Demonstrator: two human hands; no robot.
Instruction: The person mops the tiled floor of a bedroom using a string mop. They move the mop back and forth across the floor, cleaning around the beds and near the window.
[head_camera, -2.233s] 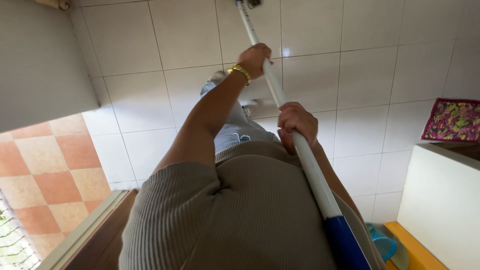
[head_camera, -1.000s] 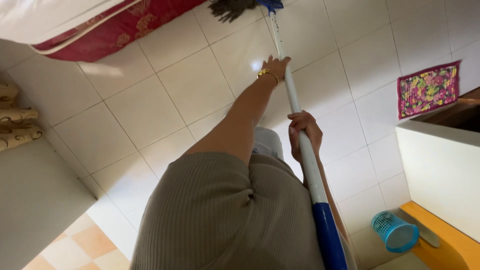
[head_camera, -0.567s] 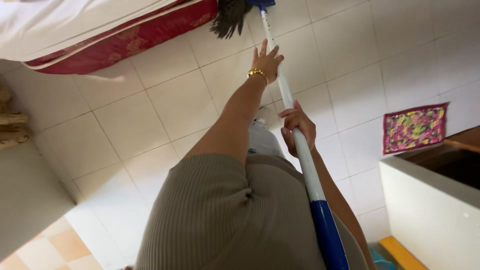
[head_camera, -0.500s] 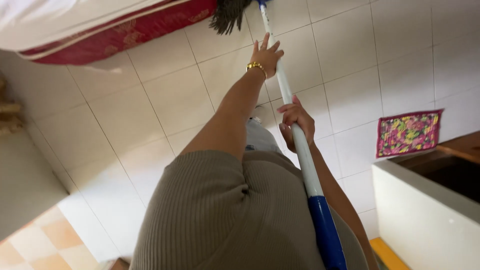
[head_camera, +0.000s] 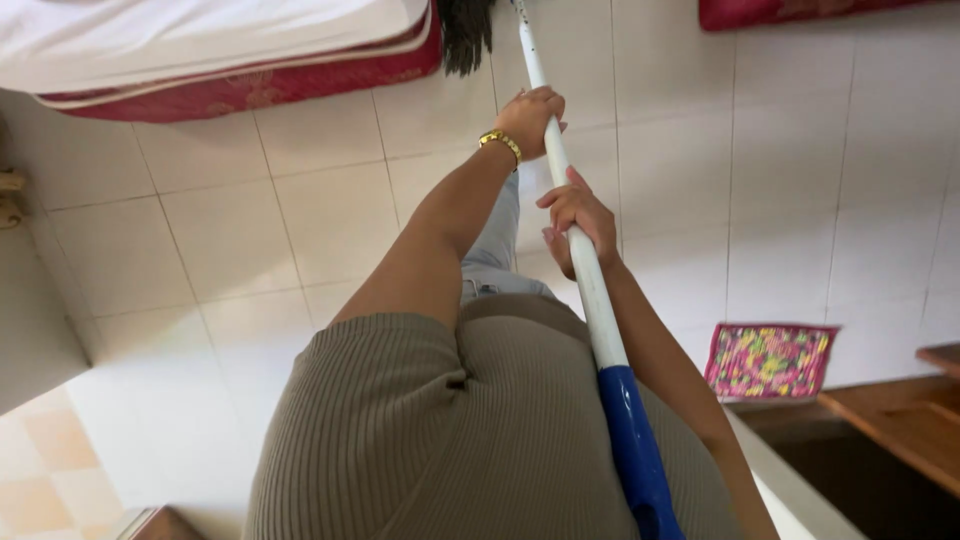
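Two hands on one long broom handle (head_camera: 590, 290), white along most of its length with a blue grip section nearest the camera. Closest in: ribbed olive-grey top (head_camera: 470, 430) fills the lower frame, handle crossing over it on the right side. Right hand (head_camera: 578, 222) comes next up the shaft, fingers curled around the white part, thumb side toward the camera, closed firmly on it. Left hand (head_camera: 530, 120) sits higher on the handle, arm stretched out, also wrapped around the shaft; gold bracelet (head_camera: 500, 143) at that wrist. Between the two hands the handle is bare. Grey trouser leg (head_camera: 495, 245) shows below the left forearm.

Farther out: dark broom bristles (head_camera: 466, 35) at the top edge, resting on the white tiled floor (head_camera: 760, 180), just beside the edge of a red mattress (head_camera: 250, 85) with white sheet on top. Small pink-and-green patterned mat (head_camera: 768, 360) lies on the tiles at right, near a wooden step (head_camera: 890, 420).
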